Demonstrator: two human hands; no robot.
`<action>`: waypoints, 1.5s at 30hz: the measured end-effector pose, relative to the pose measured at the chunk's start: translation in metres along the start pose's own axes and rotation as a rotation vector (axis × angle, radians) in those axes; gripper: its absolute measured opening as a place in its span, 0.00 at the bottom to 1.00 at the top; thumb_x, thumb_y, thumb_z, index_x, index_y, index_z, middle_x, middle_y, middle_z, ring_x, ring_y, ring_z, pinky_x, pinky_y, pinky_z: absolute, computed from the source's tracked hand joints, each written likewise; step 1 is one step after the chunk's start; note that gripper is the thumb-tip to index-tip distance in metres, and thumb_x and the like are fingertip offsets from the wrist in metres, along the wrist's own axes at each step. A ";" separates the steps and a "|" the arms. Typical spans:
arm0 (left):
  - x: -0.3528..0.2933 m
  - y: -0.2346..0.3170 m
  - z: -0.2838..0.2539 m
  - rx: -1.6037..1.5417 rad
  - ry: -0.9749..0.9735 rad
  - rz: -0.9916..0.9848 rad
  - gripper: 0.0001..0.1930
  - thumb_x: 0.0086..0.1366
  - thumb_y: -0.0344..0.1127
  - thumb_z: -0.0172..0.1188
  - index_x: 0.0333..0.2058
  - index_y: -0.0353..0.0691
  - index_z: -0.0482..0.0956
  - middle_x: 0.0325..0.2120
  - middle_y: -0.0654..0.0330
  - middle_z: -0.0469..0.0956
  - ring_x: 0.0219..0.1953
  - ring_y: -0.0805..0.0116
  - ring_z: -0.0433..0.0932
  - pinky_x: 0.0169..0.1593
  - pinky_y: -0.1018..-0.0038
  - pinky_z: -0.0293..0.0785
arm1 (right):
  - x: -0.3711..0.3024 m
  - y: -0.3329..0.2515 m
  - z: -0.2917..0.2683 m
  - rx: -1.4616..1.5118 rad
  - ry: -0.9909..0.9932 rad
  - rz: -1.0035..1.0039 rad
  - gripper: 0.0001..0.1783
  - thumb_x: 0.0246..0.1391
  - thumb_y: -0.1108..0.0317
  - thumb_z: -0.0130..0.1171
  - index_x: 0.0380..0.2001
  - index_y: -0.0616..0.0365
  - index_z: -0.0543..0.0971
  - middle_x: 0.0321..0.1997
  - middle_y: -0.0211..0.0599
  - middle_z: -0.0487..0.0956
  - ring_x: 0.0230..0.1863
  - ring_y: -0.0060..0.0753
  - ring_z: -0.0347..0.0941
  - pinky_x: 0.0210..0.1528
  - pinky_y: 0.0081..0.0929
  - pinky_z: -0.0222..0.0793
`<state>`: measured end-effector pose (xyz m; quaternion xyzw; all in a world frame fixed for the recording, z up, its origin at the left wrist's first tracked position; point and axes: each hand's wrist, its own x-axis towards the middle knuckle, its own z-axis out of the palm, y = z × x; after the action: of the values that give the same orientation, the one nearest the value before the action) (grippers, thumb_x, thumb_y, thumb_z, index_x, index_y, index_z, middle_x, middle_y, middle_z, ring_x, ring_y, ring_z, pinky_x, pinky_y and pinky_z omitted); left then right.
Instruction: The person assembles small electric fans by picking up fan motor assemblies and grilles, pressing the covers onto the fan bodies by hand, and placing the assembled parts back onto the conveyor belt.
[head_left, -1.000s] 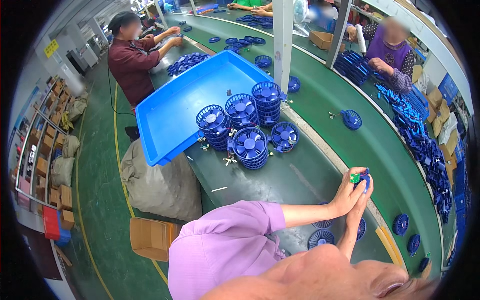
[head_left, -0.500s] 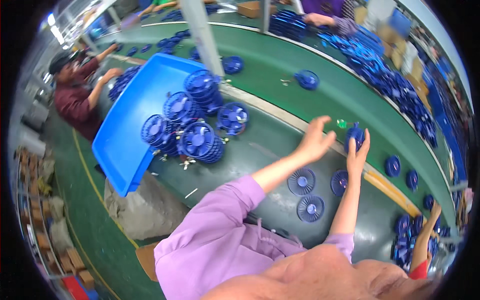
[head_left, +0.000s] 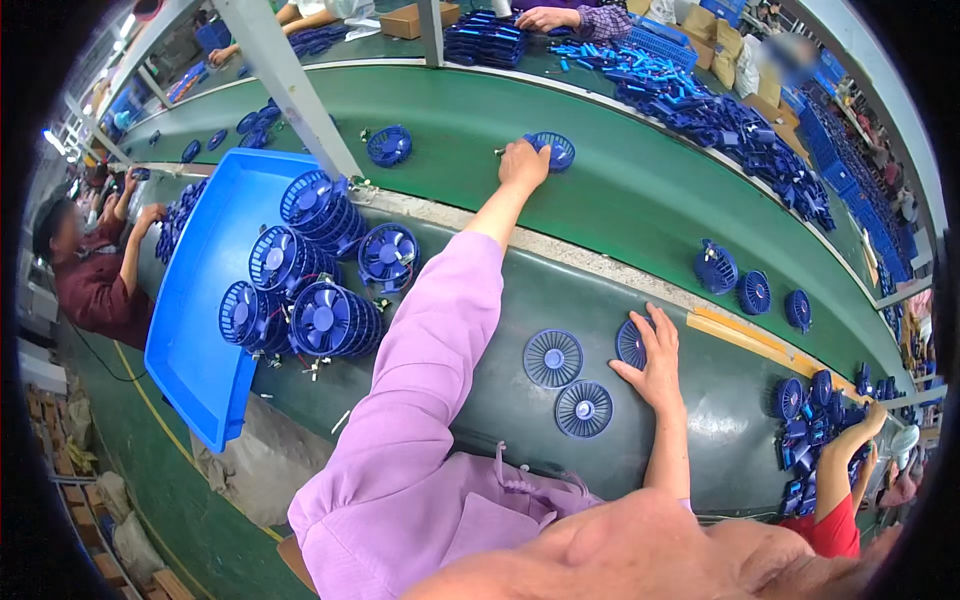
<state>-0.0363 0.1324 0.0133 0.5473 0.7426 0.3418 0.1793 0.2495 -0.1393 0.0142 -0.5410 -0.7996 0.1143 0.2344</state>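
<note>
My left hand reaches across to the green conveyor belt and grips the near left edge of a round blue fan housing. Fingers spread, my right hand rests over a blue slotted fan grille on the dark worktable, covering its right part. Two more round grilles, one upper and one lower, lie flat to the left of that hand. Farther right on the belt stands a fan housing with more housings beside it.
At left, stacked fan housings with loose wires stand beside and partly over a blue tray. A grey post rises near the belt. Other people work left, right and across; a co-worker's hand is by piled parts.
My right hand has let go of a fan housing on the belt and come back to a grille. My left hand has moved forward and left, taking hold of another housing.
</note>
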 end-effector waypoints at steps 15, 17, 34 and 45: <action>-0.088 -0.008 0.026 -0.597 -0.052 0.308 0.16 0.60 0.33 0.60 0.46 0.35 0.76 0.35 0.51 0.82 0.38 0.62 0.82 0.44 0.71 0.76 | 0.028 0.001 -0.004 0.180 0.284 -0.013 0.37 0.35 0.62 0.72 0.53 0.55 0.73 0.59 0.44 0.69 0.60 0.49 0.63 0.61 0.40 0.60; -0.114 -0.001 0.023 -0.957 -0.223 0.163 0.18 0.60 0.31 0.62 0.48 0.33 0.76 0.40 0.50 0.80 0.42 0.65 0.80 0.46 0.73 0.75 | 0.046 -0.009 -0.008 0.181 0.306 -0.039 0.36 0.37 0.60 0.71 0.53 0.55 0.73 0.58 0.45 0.70 0.59 0.50 0.64 0.61 0.40 0.60; -0.176 -0.003 -0.011 -1.551 -0.567 -0.189 0.16 0.69 0.37 0.53 0.51 0.36 0.70 0.46 0.57 0.76 0.48 0.64 0.77 0.53 0.66 0.74 | 0.096 0.010 -0.003 0.303 0.491 0.062 0.36 0.40 0.59 0.70 0.55 0.56 0.72 0.54 0.47 0.73 0.56 0.46 0.69 0.59 0.38 0.63; -0.188 -0.002 -0.008 -1.580 -0.861 -0.236 0.21 0.68 0.48 0.53 0.54 0.43 0.69 0.51 0.59 0.73 0.53 0.63 0.72 0.56 0.63 0.70 | 0.086 -0.050 0.023 0.230 0.345 -0.267 0.38 0.41 0.51 0.68 0.57 0.51 0.69 0.58 0.50 0.65 0.59 0.56 0.59 0.61 0.48 0.58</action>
<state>0.0201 -0.0461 -0.0025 0.2657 0.2120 0.4970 0.7984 0.1716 -0.0779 0.0381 -0.4120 -0.7937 0.0784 0.4406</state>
